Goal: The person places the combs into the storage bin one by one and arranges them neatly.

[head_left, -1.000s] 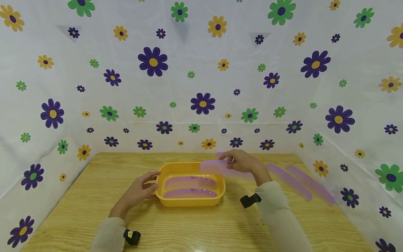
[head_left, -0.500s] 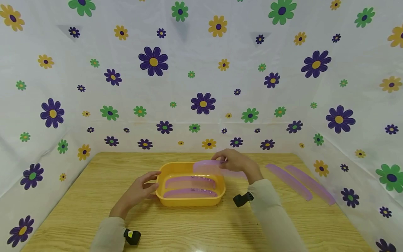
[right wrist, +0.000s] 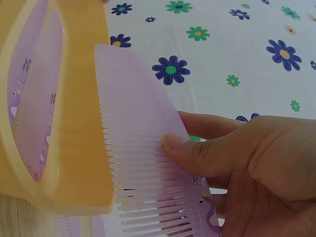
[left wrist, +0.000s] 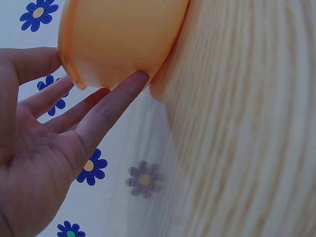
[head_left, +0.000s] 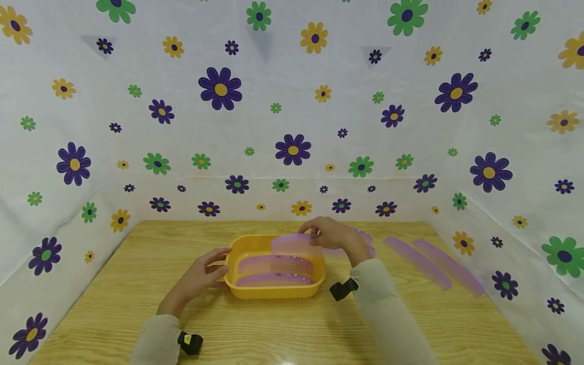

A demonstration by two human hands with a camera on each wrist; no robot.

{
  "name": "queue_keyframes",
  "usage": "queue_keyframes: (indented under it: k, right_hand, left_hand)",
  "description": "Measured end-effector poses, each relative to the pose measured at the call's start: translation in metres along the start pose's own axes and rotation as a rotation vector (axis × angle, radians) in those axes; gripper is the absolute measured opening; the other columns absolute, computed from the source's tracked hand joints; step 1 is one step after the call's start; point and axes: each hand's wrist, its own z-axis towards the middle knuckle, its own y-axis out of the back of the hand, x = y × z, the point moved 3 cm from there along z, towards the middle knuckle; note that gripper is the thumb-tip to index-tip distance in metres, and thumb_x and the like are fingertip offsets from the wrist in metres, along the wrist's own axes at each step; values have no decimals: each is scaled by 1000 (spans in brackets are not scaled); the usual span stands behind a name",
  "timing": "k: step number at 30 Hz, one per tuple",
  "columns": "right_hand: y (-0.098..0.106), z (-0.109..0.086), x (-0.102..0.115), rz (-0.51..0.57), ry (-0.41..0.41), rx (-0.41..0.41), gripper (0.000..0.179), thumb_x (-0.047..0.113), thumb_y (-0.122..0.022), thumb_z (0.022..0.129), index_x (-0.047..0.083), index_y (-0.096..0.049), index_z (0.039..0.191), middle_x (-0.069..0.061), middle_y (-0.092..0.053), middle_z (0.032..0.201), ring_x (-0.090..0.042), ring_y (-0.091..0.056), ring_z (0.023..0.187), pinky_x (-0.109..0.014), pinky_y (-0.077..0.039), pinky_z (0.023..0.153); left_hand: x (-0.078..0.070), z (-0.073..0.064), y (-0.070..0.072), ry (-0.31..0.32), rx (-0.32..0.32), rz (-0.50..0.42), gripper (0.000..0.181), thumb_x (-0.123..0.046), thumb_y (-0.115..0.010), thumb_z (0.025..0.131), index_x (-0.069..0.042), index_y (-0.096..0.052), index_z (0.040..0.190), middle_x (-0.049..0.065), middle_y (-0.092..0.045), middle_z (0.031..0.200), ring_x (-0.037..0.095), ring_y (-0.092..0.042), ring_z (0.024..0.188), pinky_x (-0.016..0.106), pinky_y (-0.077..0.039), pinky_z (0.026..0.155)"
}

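A white sheet (head_left: 255,126) printed with purple, green and yellow flowers walls in a wood-grain table (head_left: 274,334) at the left, right and far sides. Pale sleeves (head_left: 392,309) reach in from the near edge toward a yellow tray (head_left: 274,293) sitting level on the table.

The left hand (head_left: 198,276), at the tray's left end, has its fingers extended and spread, tips touching the rim and outer wall. The right hand (head_left: 335,234), at the tray's far right corner, pinches a translucent purple comb (right wrist: 140,98) between thumb and fingers, teeth facing away from the palm. The comb points left, its left end over the tray's far right part; whether it touches the rim cannot be told.

Inside the tray, between the hands and nearer the person, lie two printed combs (head_left: 274,278), side by side. Two loose combs (head_left: 417,261) slant on the table well right of the tray, and a half-hidden comb (head_left: 363,234) shows just beyond the right wrist. A small black camera (head_left: 343,289) sits at each wrist.
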Motion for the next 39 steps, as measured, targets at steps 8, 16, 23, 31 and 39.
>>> queue_keyframes:
  k: [8, 16, 23, 31, 39]
  right_hand:
    - [-8, 7, 7, -25, 13, 3, 36, -3, -60, 99, 15, -73, 127, -15, -69, 126, -30, -61, 113, -46, -57, 105]
    - [-15, 11, 13, -35, 13, 19, 37, -5, -60, 98, 15, -73, 126, -15, -69, 129, -32, -62, 120, -50, -53, 110]
    - [-17, 13, 20, -12, -18, 17, 38, -5, -60, 98, 16, -73, 127, -14, -69, 131, -32, -62, 121, -51, -51, 113]
    - [-20, 16, 26, -74, 19, 13, 35, -2, -61, 99, 15, -73, 127, -13, -69, 130, -31, -63, 117, -49, -52, 112]
    - [-28, 19, 30, -77, 41, 22, 32, -1, -63, 98, 12, -73, 125, -12, -70, 128, -29, -63, 113, -47, -53, 110]
  left_hand:
    - [2, -1, 1, 43, -19, 16, 56, -19, -59, 106, -9, -39, 157, 30, -36, 160, 51, -53, 137, 39, -65, 89]
    - [4, 0, 1, 44, -15, 16, 57, -19, -60, 105, -8, -39, 157, 29, -34, 162, 50, -53, 138, 39, -65, 90]
    - [2, 2, 1, 35, -7, 13, 57, -18, -59, 105, -7, -39, 157, 29, -35, 161, 51, -52, 138, 39, -64, 90]
    - [-1, 4, 2, 16, 6, 3, 56, -14, -58, 106, -5, -38, 157, 31, -33, 162, 53, -51, 138, 42, -64, 90]
    - [-1, 2, 2, 8, 11, -1, 57, -13, -58, 106, -3, -36, 157, 33, -33, 161, 54, -50, 138, 41, -65, 89]
